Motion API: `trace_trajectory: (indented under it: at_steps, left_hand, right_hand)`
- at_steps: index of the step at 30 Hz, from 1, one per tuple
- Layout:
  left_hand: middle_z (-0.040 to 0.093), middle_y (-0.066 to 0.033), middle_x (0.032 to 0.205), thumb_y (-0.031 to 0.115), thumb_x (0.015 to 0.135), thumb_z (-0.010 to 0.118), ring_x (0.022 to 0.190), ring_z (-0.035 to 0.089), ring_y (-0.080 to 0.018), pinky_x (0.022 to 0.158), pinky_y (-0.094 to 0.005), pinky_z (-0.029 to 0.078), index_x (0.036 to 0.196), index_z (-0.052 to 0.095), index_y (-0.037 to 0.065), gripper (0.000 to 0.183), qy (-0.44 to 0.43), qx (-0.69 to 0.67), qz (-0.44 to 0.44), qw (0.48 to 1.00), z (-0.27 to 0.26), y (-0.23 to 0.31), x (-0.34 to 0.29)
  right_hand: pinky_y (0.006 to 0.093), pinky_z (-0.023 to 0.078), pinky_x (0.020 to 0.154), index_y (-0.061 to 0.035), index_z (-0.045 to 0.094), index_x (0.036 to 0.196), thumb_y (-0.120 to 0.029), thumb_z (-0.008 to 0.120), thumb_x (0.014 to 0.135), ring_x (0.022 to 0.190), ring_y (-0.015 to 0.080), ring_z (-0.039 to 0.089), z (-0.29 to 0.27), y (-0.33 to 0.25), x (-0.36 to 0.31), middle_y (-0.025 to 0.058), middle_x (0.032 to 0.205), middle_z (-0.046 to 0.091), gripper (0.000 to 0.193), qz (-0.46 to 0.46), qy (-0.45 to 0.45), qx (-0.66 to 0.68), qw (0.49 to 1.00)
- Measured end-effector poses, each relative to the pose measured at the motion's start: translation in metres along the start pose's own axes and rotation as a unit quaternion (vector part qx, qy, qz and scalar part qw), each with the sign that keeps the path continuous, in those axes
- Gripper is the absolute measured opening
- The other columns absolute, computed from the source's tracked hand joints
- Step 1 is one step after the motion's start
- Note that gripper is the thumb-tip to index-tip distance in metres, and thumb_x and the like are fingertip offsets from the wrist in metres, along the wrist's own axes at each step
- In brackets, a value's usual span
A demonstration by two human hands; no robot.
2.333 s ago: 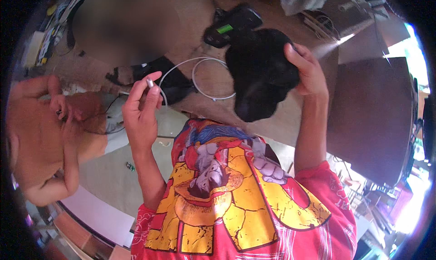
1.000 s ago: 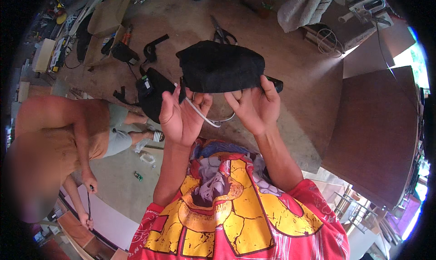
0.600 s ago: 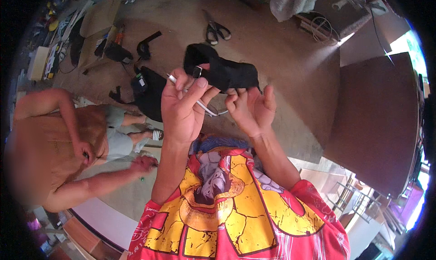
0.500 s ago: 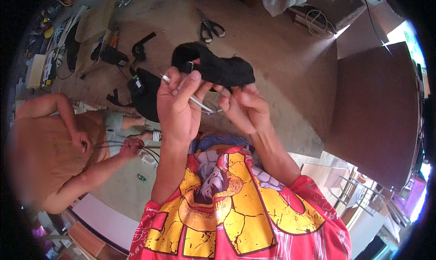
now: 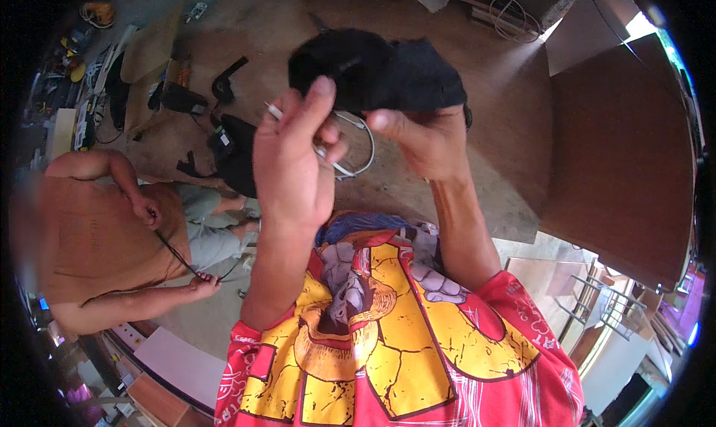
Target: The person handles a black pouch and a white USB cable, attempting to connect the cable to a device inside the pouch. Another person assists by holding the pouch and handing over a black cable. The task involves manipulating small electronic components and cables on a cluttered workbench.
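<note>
The left hand [image 5: 292, 166] is raised in front of the chest with its grip closed: thumb and forefinger pinch a thin white cable [image 5: 350, 140], whose short straight end pokes out up and to the left of the fingers while the rest curls in a loop to the right, toward the other hand. The right hand [image 5: 421, 140] is raised beside it, close but not visibly touching, fingers folded over the lower edge of a black cloth pouch [image 5: 377, 73]; its grip is closed on that pouch. The pouch sits directly above and slightly far of both hands, its long axis running left to right, with the right hand under its right half and the left fingertips just below its left half. The cable loop hangs between the two hands and just under the pouch, so the pouch lies up and to the right of the cable end, and the left hand is the nearer one to that end. Both forearms rise steeply from the lower edge, elbows bent, palms turned roughly toward the wearer, above a red and yellow shirt [image 5: 388, 337]. To the left a second person [image 5: 97, 233] sits on the floor [image 5: 462, 61] with a thin dark cord stretched between their own hands. Farther left, dark tools [image 5: 224, 84] lie scattered on the floor, and a large brown panel [image 5: 619, 158] stands to the right.
</note>
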State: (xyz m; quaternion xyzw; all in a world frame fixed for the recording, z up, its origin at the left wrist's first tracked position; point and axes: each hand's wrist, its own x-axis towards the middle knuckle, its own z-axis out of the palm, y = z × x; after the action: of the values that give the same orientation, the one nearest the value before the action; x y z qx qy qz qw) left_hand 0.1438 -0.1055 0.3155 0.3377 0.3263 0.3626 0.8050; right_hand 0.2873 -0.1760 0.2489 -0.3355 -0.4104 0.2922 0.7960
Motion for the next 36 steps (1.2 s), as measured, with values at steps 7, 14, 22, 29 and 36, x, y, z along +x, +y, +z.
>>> trace_trajectory:
  at_steps: [7, 14, 22, 29, 36]
  left_hand:
    - [0.052, 0.0077, 0.075, 0.013, 0.099, 0.077, 0.058, 0.043, -0.0037, 0.05, -0.0213, 0.032, 0.078, 0.05, 0.02, 0.035, -0.105, 0.028, 0.0, 0.994, 0.019, 0.03, 0.025]
    - [0.058, -0.0045, 0.092, 0.036, 0.102, 0.044, 0.075, 0.043, -0.0097, 0.069, -0.0249, 0.035, 0.101, 0.064, 0.002, 0.039, -0.244, 0.215, -0.038, 0.945, 0.004, 0.046, 0.017]
    - [0.062, -0.0002, 0.091, 0.005, 0.102, 0.068, 0.071, 0.052, -0.0053, 0.062, -0.021, 0.043, 0.138, 0.068, 0.003, 0.036, -0.203, 0.449, 0.178, 0.852, 0.024, 0.078, -0.001]
    - [0.071, -0.0062, 0.095, 0.001, 0.099, 0.071, 0.075, 0.065, -0.0094, 0.065, -0.0237, 0.049, 0.109, 0.073, 0.003, 0.011, -0.181, 0.533, 0.38, 0.734, 0.036, 0.038, -0.017]
    - [0.068, -0.0123, 0.105, 0.0, 0.079, 0.086, 0.088, 0.071, -0.0271, 0.074, -0.0347, 0.056, 0.109, 0.074, 0.005, 0.032, -0.24, 0.552, 0.433, 0.671, 0.039, 0.03, -0.009]
  right_hand:
    - [0.0303, 0.054, 0.086, -0.0005, 0.075, 0.107, -0.008, 0.093, 0.08, 0.093, 0.0154, 0.069, 0.002, -0.054, 0.059, 0.0051, 0.105, 0.076, 0.033, -0.14, -0.068, -0.234, 0.96]
    - [0.0326, 0.057, 0.086, 0.0007, 0.072, 0.119, -0.024, 0.085, 0.094, 0.094, 0.0146, 0.071, -0.028, -0.04, 0.049, 0.0049, 0.106, 0.077, 0.037, -0.042, 0.078, 0.027, 0.996]
    - [0.0295, 0.052, 0.074, -0.0055, 0.072, 0.113, -0.038, 0.081, 0.097, 0.086, 0.0107, 0.064, -0.047, -0.011, 0.004, -0.0018, 0.095, 0.071, 0.037, 0.096, 0.087, 0.015, 0.991]
    - [0.0316, 0.058, 0.092, -0.0027, 0.069, 0.122, -0.009, 0.084, 0.091, 0.102, 0.0144, 0.07, -0.021, -0.04, 0.001, 0.0034, 0.112, 0.073, 0.035, 0.089, -0.037, 0.079, 0.992]
    - [0.0288, 0.058, 0.086, -0.0027, 0.072, 0.12, 0.0, 0.081, 0.091, 0.101, 0.0133, 0.07, -0.018, -0.039, -0.005, 0.0036, 0.111, 0.073, 0.031, 0.076, -0.004, 0.102, 0.992]
